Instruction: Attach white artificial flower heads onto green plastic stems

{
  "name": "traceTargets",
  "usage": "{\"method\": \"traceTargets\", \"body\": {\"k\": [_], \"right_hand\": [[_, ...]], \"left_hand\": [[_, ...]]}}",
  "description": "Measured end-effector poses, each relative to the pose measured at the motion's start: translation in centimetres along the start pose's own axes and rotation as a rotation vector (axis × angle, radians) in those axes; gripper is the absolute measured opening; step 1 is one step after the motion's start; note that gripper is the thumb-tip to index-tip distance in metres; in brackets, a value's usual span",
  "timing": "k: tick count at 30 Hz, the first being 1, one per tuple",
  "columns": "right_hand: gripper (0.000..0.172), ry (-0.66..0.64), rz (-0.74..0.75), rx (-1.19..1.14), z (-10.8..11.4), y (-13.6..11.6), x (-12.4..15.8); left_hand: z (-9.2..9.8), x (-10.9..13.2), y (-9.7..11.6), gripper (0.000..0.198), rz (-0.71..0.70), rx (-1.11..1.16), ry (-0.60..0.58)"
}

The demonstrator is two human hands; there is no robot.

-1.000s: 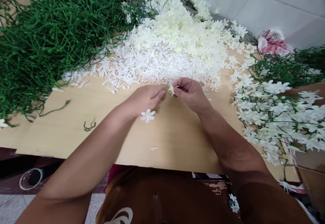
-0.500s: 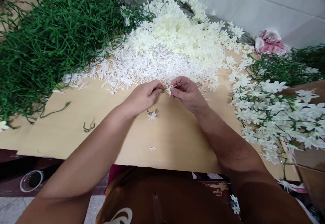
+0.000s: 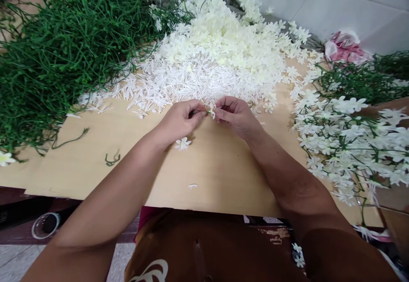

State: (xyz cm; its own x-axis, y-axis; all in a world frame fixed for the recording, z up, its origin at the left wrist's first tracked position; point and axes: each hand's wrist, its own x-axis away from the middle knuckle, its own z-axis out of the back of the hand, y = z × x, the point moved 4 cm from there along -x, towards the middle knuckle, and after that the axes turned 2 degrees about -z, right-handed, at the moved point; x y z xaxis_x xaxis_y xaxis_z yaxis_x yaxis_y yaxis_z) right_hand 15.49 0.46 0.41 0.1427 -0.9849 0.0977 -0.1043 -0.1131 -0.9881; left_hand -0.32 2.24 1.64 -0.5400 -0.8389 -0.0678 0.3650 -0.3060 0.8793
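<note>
My left hand [image 3: 182, 120] is closed in a pinch on a green artificial flower stem, whose tip shows just past the thumb. My right hand [image 3: 236, 116], also closed, pinches a small white artificial flower [image 3: 212, 110] that meets the stem tip. Below my left hand another white flower [image 3: 183, 144] shows; the stem behind it is mostly hidden by the hand. Just beyond my fingers lies a heap of thin white pieces [image 3: 204, 79], with loose white and cream petal blossoms [image 3: 223, 39] piled behind it.
A large heap of green stems [image 3: 73, 47] covers the left. Assembled white flowers [image 3: 348, 141] lie at the right, near more green stems [image 3: 354, 82]. A stem scrap [image 3: 112, 159] and a white bit [image 3: 192, 185] lie on the board [image 3: 220, 175]. A tiled wall [image 3: 326, 9] stands behind.
The white flower in my right hand now sits closer against the stem tip, and my fingers have drawn together slightly. The hanging flower has swung left and up, nearer my left wrist.
</note>
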Motion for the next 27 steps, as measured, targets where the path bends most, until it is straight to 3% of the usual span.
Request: {"method": "traceTargets", "body": {"k": [12, 18, 27], "right_hand": [[0.041, 0.003, 0.021, 0.101, 0.13, 0.06, -0.05], [0.039, 0.023, 0.046, 0.175, -0.06, -0.12, 0.09], [0.040, -0.012, 0.051, 0.127, -0.46, -0.11, 0.35]], "left_hand": [[-0.22, -0.24, -0.43, 0.022, 0.025, 0.051, -0.027], [0.02, -0.17, -0.47, 0.025, -0.004, -0.028, -0.042], [-0.39, 0.00, -0.09, 0.030, -0.056, 0.044, -0.135]]}}
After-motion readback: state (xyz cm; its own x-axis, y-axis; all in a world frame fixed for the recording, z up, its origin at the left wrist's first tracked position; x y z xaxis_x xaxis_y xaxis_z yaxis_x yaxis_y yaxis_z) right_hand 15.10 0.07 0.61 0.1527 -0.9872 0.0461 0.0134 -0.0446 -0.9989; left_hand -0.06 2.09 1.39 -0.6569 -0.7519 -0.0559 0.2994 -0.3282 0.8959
